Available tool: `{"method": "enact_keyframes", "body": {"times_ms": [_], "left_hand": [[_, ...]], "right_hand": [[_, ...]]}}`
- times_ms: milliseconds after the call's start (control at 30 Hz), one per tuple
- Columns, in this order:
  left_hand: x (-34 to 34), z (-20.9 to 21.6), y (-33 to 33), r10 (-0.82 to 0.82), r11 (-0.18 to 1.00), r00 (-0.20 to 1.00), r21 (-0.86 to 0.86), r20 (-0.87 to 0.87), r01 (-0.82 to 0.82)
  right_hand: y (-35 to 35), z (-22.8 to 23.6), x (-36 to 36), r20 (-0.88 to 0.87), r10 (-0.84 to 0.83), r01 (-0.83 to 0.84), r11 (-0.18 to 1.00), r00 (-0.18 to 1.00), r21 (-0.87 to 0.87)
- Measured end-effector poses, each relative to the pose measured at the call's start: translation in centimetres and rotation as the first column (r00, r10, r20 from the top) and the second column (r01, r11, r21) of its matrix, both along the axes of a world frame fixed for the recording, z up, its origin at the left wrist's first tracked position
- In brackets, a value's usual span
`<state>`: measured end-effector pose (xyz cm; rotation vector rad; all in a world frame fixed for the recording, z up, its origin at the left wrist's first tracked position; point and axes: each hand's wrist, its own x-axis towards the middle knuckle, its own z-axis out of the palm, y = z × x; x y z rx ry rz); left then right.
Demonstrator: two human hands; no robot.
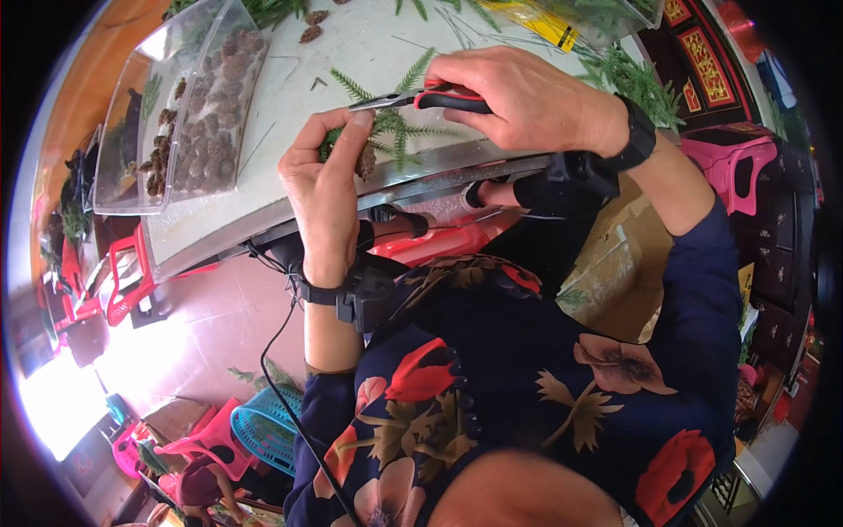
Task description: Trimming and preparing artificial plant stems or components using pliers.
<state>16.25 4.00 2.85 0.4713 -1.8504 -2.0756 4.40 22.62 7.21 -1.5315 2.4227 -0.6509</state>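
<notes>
White counter (369, 44) at frame top: left hand (327, 206) pinches a sprig (391, 132); right hand (527, 101) grips pliers (430, 99) above pink floor (219, 325).

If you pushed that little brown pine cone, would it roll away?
Probably not now: the left hand pinches the small brown pine cone with green fir sprigs. Loose, it looks light and rounded, so it might wobble or roll. Its scales seem rough, likely not slippery.

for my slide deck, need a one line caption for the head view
Left hand holds a pine cone with green sprigs while the right hand brings red-handled pliers to it.
</notes>
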Motion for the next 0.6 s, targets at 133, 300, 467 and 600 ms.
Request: {"method": "enact_keyframes", "body": {"times_ms": [133,300,467,600], "left_hand": [[0.1,0.3,-0.9,-0.11,0.978,0.994,0.176,-0.007,0.11],[0.0,-1.0,-2.6,-0.367,0.703,0.906,0.575,-0.211,0.418],[-0.2,-2.4,-3.0,-0.417,0.396,0.848,0.774,-0.327,0.494],[-0.3,-2.7,-3.2,-0.458,0.33,0.806,0.771,-0.374,0.545]], "right_hand": [[0.2,-0.4,-1.9,-0.077,0.155,-0.162,0.983,0.985,-0.084],[-0.4,-0.6,-3.3,-0.131,0.326,-0.346,0.923,0.936,-0.171],[-1.3,-0.3,-3.1,-0.164,0.419,-0.449,0.855,0.893,-0.26],[-1.5,0.5,-2.6,-0.111,0.426,-0.439,0.85,0.898,-0.292]]}}
